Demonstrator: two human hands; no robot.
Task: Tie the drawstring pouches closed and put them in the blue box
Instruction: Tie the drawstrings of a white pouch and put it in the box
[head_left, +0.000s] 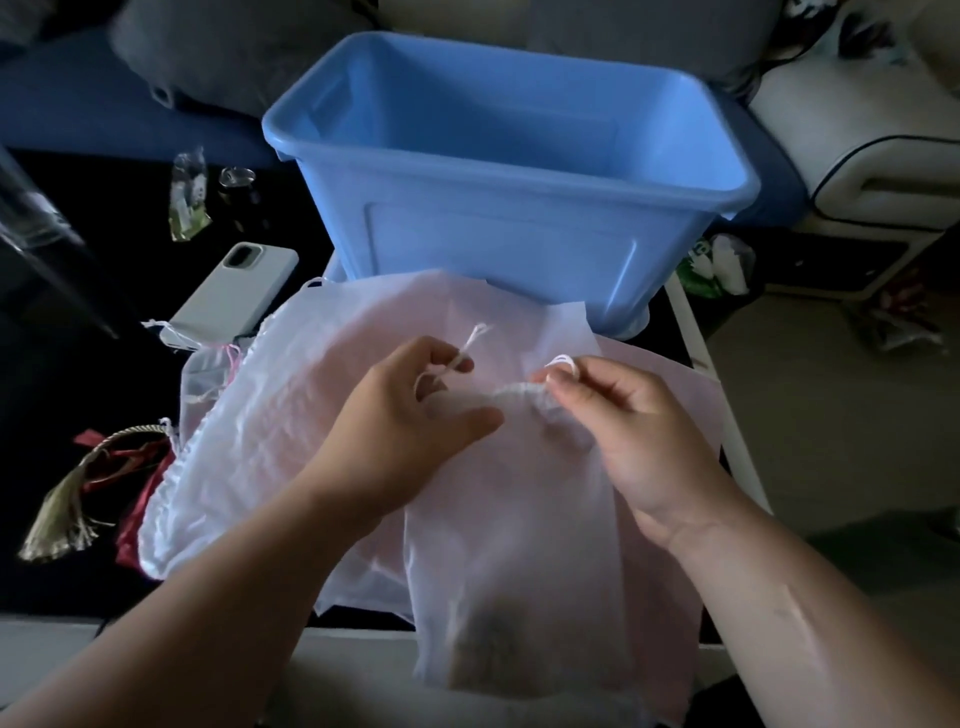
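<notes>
The left hand (410, 415) and right hand (639, 431) each pinch the drawstring (475, 335) of the sheer pouch (519, 519); a slipping cord could leave its neck loose.

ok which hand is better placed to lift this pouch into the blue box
Probably the right hand: it pinches the cord loop at the gathered neck of the pouch, while the left hand holds only a loose cord end. The blue box sits straight ahead.

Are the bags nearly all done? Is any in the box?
Not nearly. No pouch shows inside the blue box. The left hand and right hand each pinch the drawstring of one white pouch, its mouth gathered. Other pouches lie under and beside it, waiting.
</notes>
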